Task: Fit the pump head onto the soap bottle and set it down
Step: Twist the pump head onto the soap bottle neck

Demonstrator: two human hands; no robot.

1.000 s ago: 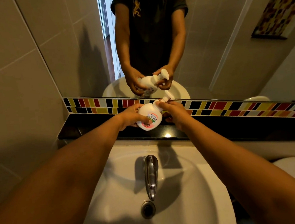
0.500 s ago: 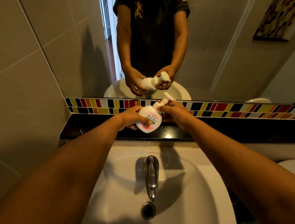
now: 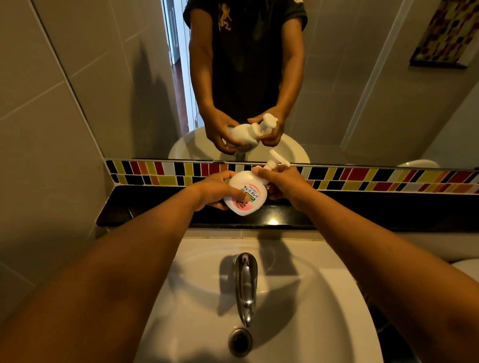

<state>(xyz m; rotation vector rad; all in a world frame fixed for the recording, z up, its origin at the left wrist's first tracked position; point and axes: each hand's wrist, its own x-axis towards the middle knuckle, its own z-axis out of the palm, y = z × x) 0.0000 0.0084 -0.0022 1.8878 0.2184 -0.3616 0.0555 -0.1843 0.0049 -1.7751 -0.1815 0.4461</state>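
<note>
Both hands hold the soap bottle point(image 3: 243, 194) in the air, above the black ledge point(image 3: 147, 201) and behind the white sink point(image 3: 315, 305). The left hand point(image 3: 216, 190) is closed around the body of the bottle: the fingers wrap the far side and the thumb lies across the printed label, on the side near the camera. So the wide bottom of the bottle sticks out below and to the right of this grip, and the bottle is tilted, with its neck pointing up and to the right.

The right hand point(image 3: 283, 182) is closed at the neck of the bottle, where the pump head point(image 3: 274, 162) sits. The fingers are pressed around the collar of the pump. The white nozzle of the pump comes out above this grip, past the fingertips, toward the coloured tile strip point(image 3: 377, 176). Whether the collar is fully seated on the neck I cannot tell, because the fingers cover the joint.

The two hands are just beside each other, with the shoulder of the bottle between them. The mirror point(image 3: 340, 85) shows the same hold from the other side. The metal tap point(image 3: 246, 285) is below the hands, well apart from the bottle.
</note>
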